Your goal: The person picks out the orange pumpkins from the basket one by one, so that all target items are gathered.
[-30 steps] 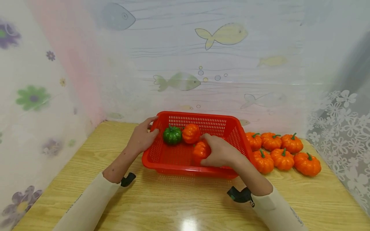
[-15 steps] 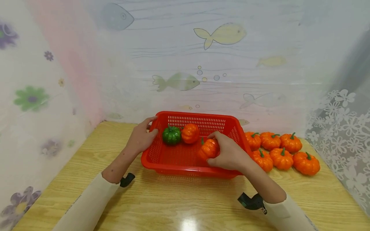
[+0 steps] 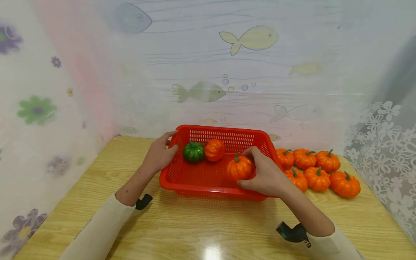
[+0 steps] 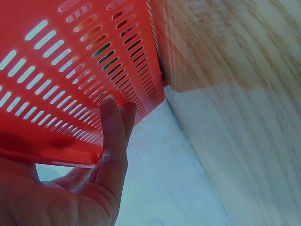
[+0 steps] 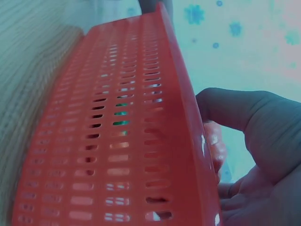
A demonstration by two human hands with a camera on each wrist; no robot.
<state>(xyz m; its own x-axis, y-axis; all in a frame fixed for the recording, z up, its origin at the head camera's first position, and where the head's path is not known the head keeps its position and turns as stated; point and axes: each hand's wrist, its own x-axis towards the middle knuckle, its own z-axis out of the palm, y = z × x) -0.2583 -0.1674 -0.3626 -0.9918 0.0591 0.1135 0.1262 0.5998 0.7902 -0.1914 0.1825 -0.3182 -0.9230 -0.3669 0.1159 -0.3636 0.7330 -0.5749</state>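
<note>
A red slotted plastic basket (image 3: 208, 189) stands on the wooden table. My left hand (image 3: 160, 153) holds its left rim; in the left wrist view the fingers (image 4: 113, 136) lie against the outer wall. Inside the basket, my right hand (image 3: 266, 173) grips a small orange pumpkin (image 3: 238, 169) from its right side, with the green stem pointing up. A green pumpkin (image 3: 193, 152) and another orange pumpkin (image 3: 215, 150) sit side by side toward the back left of the basket. In the right wrist view the basket wall (image 5: 155, 141) covers most of the gripped pumpkin.
Several orange pumpkins (image 3: 318, 178) stand in two rows on the table (image 3: 195, 224), just right of the basket. Behind the table hangs a fish-patterned curtain (image 3: 201, 65), and a flowered one (image 3: 37, 110) closes off the left side.
The right hand has moved the orange pumpkin to the right within the basket, and its stem has turned upright. My left hand has stayed at the rim.
</note>
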